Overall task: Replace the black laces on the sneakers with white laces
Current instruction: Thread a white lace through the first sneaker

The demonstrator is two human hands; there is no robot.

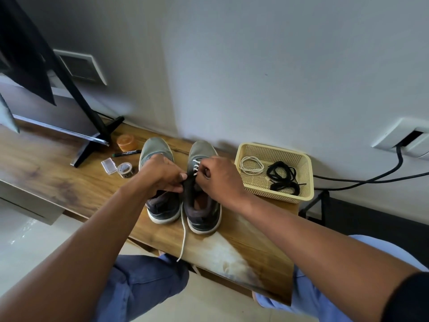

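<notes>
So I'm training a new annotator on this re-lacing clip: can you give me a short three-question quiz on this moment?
1. True or false: the basket holds both a coiled white lace and black laces.
2. Which sneaker are the left hand and right hand working on? A) left sneaker B) right sneaker C) neither
3. Fill in: a loose white lace end hangs over the edge of the ____.

Key
1. True.
2. B; white lacing shows on it near the toe.
3. Table.
</notes>
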